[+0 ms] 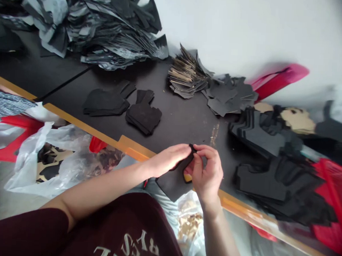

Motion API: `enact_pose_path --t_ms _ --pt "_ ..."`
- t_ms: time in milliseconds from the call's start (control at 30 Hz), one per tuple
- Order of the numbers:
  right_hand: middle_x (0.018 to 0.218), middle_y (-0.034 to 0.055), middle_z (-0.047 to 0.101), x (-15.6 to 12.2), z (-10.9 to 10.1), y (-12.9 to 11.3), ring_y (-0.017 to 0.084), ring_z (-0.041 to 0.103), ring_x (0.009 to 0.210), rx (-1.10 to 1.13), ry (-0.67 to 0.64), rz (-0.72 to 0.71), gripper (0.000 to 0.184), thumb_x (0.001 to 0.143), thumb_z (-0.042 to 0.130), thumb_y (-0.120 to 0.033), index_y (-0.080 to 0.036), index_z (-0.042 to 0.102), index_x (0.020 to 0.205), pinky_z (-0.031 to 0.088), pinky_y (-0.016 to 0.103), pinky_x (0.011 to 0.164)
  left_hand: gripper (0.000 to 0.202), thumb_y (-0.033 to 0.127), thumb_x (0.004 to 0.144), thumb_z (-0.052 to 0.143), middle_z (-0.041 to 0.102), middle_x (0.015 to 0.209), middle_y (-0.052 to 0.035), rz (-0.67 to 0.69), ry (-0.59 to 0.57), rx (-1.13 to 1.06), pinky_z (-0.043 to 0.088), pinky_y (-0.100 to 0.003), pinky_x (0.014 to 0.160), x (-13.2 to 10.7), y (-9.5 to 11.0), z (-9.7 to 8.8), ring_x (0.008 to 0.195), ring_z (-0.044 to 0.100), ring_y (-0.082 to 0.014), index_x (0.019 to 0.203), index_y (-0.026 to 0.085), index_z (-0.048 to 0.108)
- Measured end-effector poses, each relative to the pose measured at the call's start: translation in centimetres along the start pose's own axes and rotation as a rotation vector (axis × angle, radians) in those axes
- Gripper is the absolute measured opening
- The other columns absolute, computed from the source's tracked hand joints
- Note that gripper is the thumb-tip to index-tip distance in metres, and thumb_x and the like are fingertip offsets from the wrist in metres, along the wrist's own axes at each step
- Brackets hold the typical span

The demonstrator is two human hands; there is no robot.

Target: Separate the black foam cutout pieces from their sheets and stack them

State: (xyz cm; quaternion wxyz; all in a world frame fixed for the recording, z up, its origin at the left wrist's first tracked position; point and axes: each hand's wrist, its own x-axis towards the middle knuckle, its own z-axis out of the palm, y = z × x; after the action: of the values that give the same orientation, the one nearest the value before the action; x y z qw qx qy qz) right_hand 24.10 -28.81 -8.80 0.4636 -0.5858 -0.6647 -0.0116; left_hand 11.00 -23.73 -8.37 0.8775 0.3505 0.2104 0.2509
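Observation:
At the table's front edge, a black flat cut-out piece [174,184] is held between my two hands, its lower part hanging over the edge. My left hand [169,158] is closed on its left side, fingers straight and pressed together, the thumb hidden. My right hand [206,169] pinches the top corner between thumb and fingertips, close to the left fingertips. A small yellow patch shows below the right fingers; I cannot tell what it is. Beyond the hands lie two small stacks of black cut pieces, a left stack [105,102] and a right stack [144,115].
A large heap of dark cut sheets [107,27] leans by the wall, beside a fanned stack [187,74] and loose grey pieces [232,93]. More black pieces [265,177] cover the right side near a red bag [329,187]. Plastic bags of scraps [53,160] stand below the table.

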Motion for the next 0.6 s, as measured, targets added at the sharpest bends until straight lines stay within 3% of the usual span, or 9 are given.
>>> enact_pose_path --t_ms 33,100,167,300,400,500,600 --pt "0.097 0.0050 0.062 0.0 0.1 -0.1 0.015 0.061 0.093 0.002 -0.010 0.022 0.010 0.086 0.050 -0.012 -0.021 0.049 0.090 0.052 0.033 0.081 0.027 0.023 0.085 0.057 0.059 0.078 -0.0027 0.032 -0.009 0.070 0.048 -0.025 0.067 -0.4 -0.2 -0.1 0.068 0.060 -0.0122 0.109 0.013 0.051" --pt "0.096 0.0045 0.063 0.0 0.3 -0.2 0.015 0.061 0.094 0.015 -0.028 0.070 0.010 0.087 0.049 -0.012 -0.021 0.049 0.090 0.052 0.032 0.081 0.059 0.008 0.077 0.060 0.059 0.086 -0.0014 0.065 0.024 0.200 0.049 -0.027 0.073 -1.0 -0.4 -0.4 0.072 0.061 -0.0124 0.130 0.019 0.035" --pt "0.097 0.0040 0.063 -0.1 0.4 -0.4 0.015 0.062 0.095 0.026 -0.028 0.099 0.010 0.087 0.049 -0.012 -0.021 0.049 0.092 0.053 0.031 0.081 0.075 0.003 0.077 0.055 0.058 0.094 -0.0020 0.106 0.090 0.280 0.049 -0.029 0.074 -1.3 -0.5 -0.5 0.072 0.061 -0.0119 0.139 0.025 0.020" --pt "0.096 0.0035 0.062 -0.3 0.6 -0.8 0.018 0.061 0.105 -0.003 0.025 0.007 0.014 0.086 0.049 -0.010 -0.021 0.050 0.095 0.053 0.037 0.087 0.061 0.003 0.078 0.049 0.055 0.095 -0.0023 0.202 0.097 0.388 0.050 -0.027 0.071 -1.1 -0.4 -0.6 0.071 0.059 -0.0106 0.133 0.024 0.032" --pt "0.097 0.0039 0.062 -0.6 0.6 -1.2 0.022 0.056 0.114 -0.025 0.019 -0.084 0.015 0.085 0.050 -0.009 -0.021 0.050 0.092 0.050 0.044 0.093 0.065 0.004 0.080 0.047 0.057 0.096 -0.0027 0.245 0.105 0.459 0.050 -0.027 0.071 -1.0 -0.3 -0.9 0.071 0.058 -0.0107 0.138 0.025 0.028" --pt "0.096 0.0034 0.064 -1.1 0.6 -2.1 0.023 0.054 0.118 -0.059 -0.031 -0.075 0.015 0.086 0.047 -0.008 -0.021 0.049 0.093 0.048 0.047 0.095 0.066 0.006 0.083 0.044 0.061 0.096 -0.0034 0.265 0.129 0.608 0.048 -0.027 0.078 -1.2 -0.2 -1.1 0.074 0.058 -0.0116 0.144 0.026 0.027" --pt "0.098 0.0031 0.065 -1.5 0.3 -3.1 0.023 0.051 0.122 -0.122 -0.092 -0.047 0.016 0.087 0.044 -0.008 -0.022 0.049 0.094 0.038 0.054 0.104 0.061 0.010 0.084 0.044 0.064 0.089 -0.0037 0.230 0.137 0.671 0.046 -0.025 0.076 -1.5 0.0 -1.2 0.072 0.058 -0.0124 0.143 0.025 0.034"
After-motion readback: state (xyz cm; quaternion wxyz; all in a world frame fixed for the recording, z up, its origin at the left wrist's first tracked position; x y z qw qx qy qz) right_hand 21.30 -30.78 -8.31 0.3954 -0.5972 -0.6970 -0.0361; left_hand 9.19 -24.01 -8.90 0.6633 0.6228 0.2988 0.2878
